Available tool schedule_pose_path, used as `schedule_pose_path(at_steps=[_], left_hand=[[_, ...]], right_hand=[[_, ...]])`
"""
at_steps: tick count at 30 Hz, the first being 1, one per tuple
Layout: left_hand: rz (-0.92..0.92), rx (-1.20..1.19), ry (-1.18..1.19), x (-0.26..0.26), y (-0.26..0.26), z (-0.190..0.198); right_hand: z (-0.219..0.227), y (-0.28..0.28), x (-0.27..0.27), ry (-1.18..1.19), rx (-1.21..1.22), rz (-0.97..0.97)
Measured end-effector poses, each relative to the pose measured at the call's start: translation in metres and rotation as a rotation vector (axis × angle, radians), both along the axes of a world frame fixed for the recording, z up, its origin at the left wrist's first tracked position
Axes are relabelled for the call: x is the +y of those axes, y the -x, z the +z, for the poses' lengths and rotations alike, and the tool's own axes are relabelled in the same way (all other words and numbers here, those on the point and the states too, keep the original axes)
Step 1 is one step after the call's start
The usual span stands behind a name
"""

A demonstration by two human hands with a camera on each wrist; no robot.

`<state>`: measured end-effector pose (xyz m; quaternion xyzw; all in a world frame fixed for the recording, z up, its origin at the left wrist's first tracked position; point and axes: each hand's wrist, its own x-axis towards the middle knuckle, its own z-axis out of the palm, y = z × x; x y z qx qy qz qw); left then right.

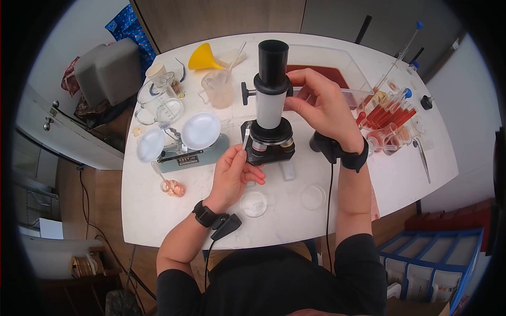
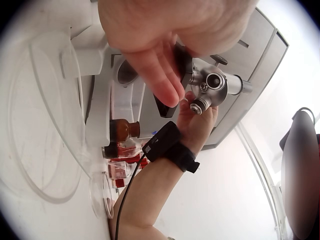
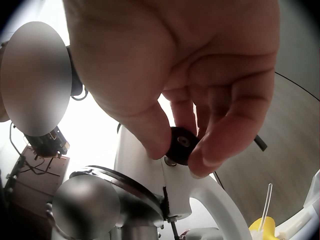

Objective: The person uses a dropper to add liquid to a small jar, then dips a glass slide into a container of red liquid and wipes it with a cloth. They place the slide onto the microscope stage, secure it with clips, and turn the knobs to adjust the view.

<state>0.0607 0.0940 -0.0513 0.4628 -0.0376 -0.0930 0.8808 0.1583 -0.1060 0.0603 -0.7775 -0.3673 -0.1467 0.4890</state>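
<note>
A white and black microscope (image 1: 270,111) stands upright at the middle of the table, below the head camera. On its far right side my right hand (image 1: 326,102) pinches a black focus knob (image 3: 183,142) between thumb and fingers, as the right wrist view shows. My left hand (image 1: 230,171) grips the left front edge of the black stage (image 1: 271,157), with fingers spread below it. A pale narrow strip (image 1: 246,134) lies at that edge, by the thumb. Above the stage sit the metal objective lenses (image 2: 202,105), two of them plain in the left wrist view.
Left of the microscope stands a pan balance (image 1: 192,162), with a clear jug (image 1: 167,105) and a yellow funnel (image 1: 204,57) behind. Two petri dishes (image 1: 254,204) lie in front. At right are red-filled test tubes (image 1: 390,110) and tweezers (image 1: 422,159).
</note>
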Motion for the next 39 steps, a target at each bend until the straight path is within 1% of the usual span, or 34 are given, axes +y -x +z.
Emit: schedule_pose_path(at_steps=[11,14,20,23,29,35,39], left_hand=[[0.0,-0.001,-0.013,-0.0001,0.0,-0.0008],[0.0,-0.001,-0.014,-0.0001,0.0,-0.0005],[-0.001,-0.008,-0.008,0.0001,0.0001,-0.0009],[-0.002,-0.009,-0.007,0.0002,0.0,-0.0013],[-0.005,-0.008,-0.01,0.0006,-0.0003,-0.0015],[-0.001,0.001,-0.014,0.0001,0.0001,-0.0012],[-0.001,-0.001,-0.016,-0.0002,0.0001,-0.0006]], right_hand=[[0.0001,0.0009,0.0013,0.028,0.062,-0.031],[0.0005,0.0015,0.0031,0.021,0.024,-0.037],[-0.0001,0.0009,0.0045,0.093,0.035,-0.084],[-0.0022,0.0007,0.0068,0.084,0.018,-0.102],[-0.0015,0.0009,0.0085,0.106,-0.046,-0.109],[-0.0018,0.0005,0.0093,0.11,-0.007,-0.115],[-0.0036,-0.001,0.0094,0.111,-0.024,-0.119]])
